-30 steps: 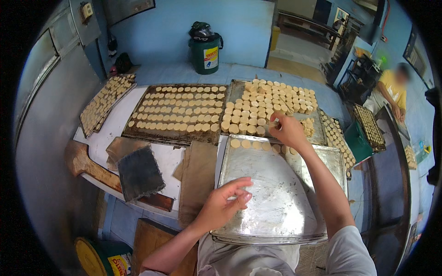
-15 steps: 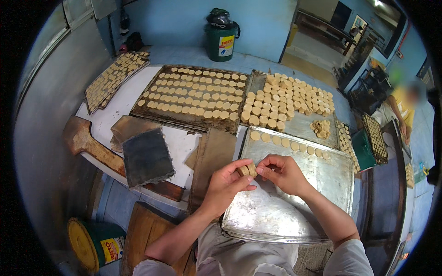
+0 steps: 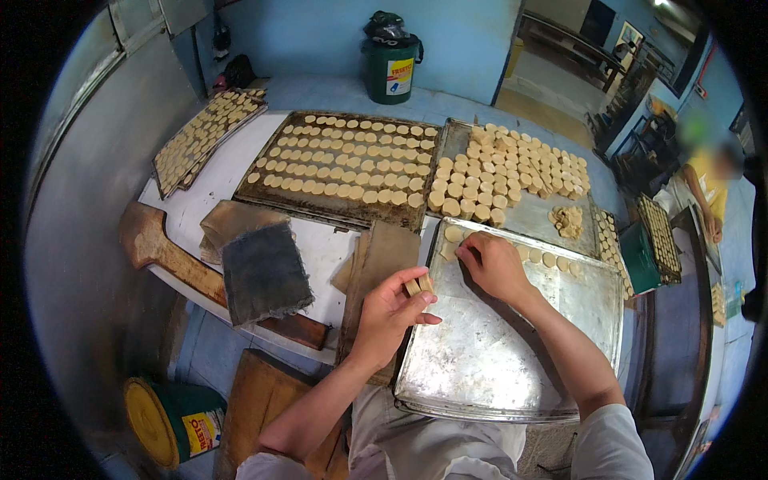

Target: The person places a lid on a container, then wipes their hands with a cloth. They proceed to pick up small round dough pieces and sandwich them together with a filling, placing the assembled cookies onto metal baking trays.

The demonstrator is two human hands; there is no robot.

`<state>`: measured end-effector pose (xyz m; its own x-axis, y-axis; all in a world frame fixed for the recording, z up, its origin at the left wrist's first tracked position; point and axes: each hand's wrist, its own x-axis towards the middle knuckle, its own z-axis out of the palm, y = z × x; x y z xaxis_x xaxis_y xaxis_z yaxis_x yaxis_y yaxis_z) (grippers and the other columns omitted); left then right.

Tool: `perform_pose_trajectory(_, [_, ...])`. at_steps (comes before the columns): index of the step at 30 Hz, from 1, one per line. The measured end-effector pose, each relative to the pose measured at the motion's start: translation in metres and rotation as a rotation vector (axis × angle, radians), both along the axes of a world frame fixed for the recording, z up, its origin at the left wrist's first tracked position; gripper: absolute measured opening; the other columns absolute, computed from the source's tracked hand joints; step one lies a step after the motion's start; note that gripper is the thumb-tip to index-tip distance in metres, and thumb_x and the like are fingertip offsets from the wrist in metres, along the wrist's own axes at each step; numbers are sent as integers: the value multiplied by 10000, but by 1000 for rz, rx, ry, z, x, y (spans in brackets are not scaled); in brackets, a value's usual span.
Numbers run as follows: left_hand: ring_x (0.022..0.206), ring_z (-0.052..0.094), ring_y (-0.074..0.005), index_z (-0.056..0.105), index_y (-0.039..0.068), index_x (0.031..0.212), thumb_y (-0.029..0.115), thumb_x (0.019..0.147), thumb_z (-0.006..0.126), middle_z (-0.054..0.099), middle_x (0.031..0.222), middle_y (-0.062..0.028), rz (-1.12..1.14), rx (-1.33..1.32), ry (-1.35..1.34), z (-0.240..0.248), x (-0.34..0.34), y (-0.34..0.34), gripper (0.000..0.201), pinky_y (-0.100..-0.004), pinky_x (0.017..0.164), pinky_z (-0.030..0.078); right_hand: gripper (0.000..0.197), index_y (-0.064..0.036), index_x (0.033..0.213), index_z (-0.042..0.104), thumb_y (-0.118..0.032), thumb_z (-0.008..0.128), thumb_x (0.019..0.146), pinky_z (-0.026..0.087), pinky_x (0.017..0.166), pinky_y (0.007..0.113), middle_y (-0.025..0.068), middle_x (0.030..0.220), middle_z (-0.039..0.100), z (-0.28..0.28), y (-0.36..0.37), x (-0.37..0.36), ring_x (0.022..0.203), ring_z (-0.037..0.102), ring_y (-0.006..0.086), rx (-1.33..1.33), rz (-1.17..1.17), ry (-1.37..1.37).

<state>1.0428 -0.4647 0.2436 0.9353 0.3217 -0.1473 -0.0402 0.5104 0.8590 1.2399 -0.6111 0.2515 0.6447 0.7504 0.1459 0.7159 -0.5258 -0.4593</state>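
Observation:
My left hand (image 3: 382, 320) holds a short stack of pale dough rounds (image 3: 418, 285) between thumb and fingers, just off the left edge of the bare metal tray (image 3: 496, 352). Over the tray's far left corner, my right hand (image 3: 494, 266) has its fingertips pinched at a single dough round (image 3: 448, 250) lying on the metal. One row of flat dough rounds (image 3: 549, 260) runs along the tray's far edge, partly covered by my right hand. Behind it, another tray carries many stacked dough rounds (image 3: 480, 184) and a crumpled lump of dough (image 3: 566, 222).
A dark tray (image 3: 260, 190) with rows of dough rounds sits back left. A wooden peel (image 3: 180, 256), a dark cloth (image 3: 264, 272) and brown cloths lie left. Lidded buckets (image 3: 390, 72) stand behind and at lower left. Another person (image 3: 704, 192) is at the far right.
My right hand has moved from the stack in my left hand forward to the tray's far left corner. A dough round now lies in front of the row there.

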Motion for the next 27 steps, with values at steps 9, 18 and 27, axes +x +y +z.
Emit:
perform_pose_trajectory(9, [1079, 699, -180, 564, -33, 1431, 15, 1051, 654, 668, 1200, -102, -51, -7, -7, -6, 10, -5, 393, -364, 839, 681, 212, -18, 1052, 699, -230, 714, 1043, 500, 655, 360, 111, 810, 701, 15, -17, -23, 716, 650, 204, 244, 177, 393])
perform_pose_trajectory(18, [1071, 705, -186, 572, -38, 1424, 3, 1045, 656, 679, 1178, -108, -43, 13, 25, -5, 18, -13, 390, -364, 834, 679, 247, -24, 974, 714, -266, 715, 1018, 524, 715, 435, 167, 902, 705, 9, -27, -13, 812, 695, 334, 263, 117, 265])
perform_pose_trajectory(27, [1090, 705, -198, 557, -43, 1453, 6, 1049, 644, 678, 1180, -116, -147, 3, -1, -4, 26, -18, 416, -358, 841, 674, 183, -12, 1044, 691, -195, 677, 1044, 532, 756, 344, 78, 904, 704, 22, -43, -28, 806, 636, 166, 324, 239, 637])
